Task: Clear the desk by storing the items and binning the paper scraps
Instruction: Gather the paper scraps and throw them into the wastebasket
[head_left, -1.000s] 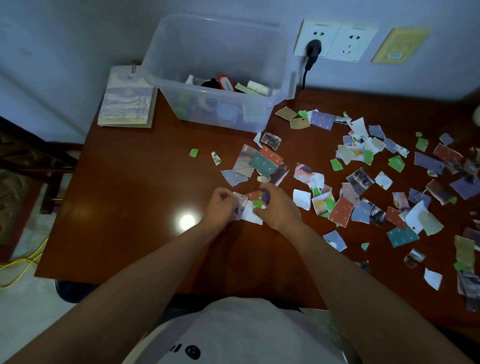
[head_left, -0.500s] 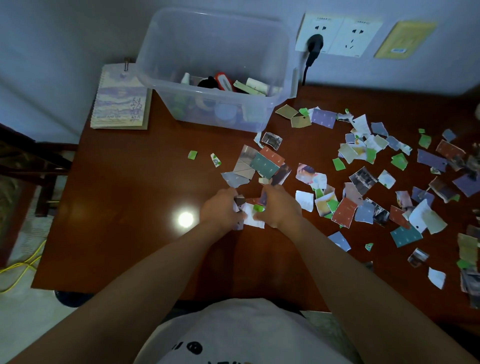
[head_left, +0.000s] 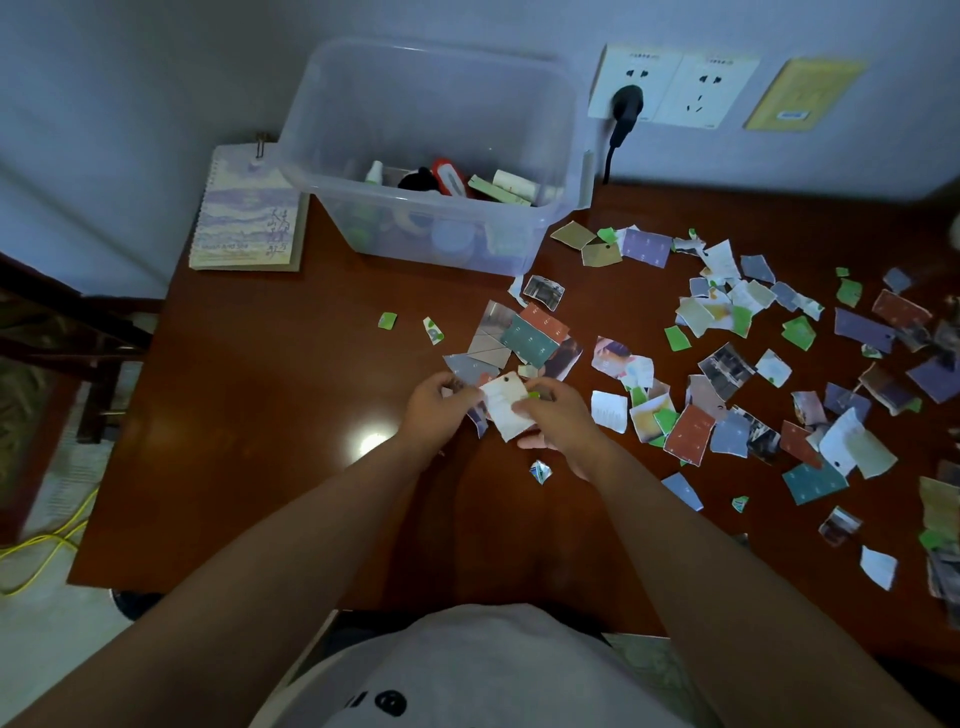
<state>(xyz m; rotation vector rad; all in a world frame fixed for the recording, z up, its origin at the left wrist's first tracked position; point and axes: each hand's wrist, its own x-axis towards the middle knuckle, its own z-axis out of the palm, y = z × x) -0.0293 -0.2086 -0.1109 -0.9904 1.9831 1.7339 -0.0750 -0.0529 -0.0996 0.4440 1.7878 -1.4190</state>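
Now, square up the scrap stack (head_left: 506, 410) pinched between left hand (head_left: 436, 408) and right hand (head_left: 558, 423) over the middle of the table (head_left: 260, 415), clamp the edges firmly, then collect the loose bit (head_left: 540, 472) just nearer and the paper scraps (head_left: 727, 364) strewn right.

The surface (head_left: 270, 415) was dark reddish wood, smooth and glossy, with a glare spot; the storage box (head_left: 426, 104) was clear, slightly frosted plastic; the paper scraps (head_left: 688, 434) looked thin, printed and mostly matt; the notebook (head_left: 244, 223) had a matt paper cover; the wall sockets (head_left: 675, 85) were smooth white plastic
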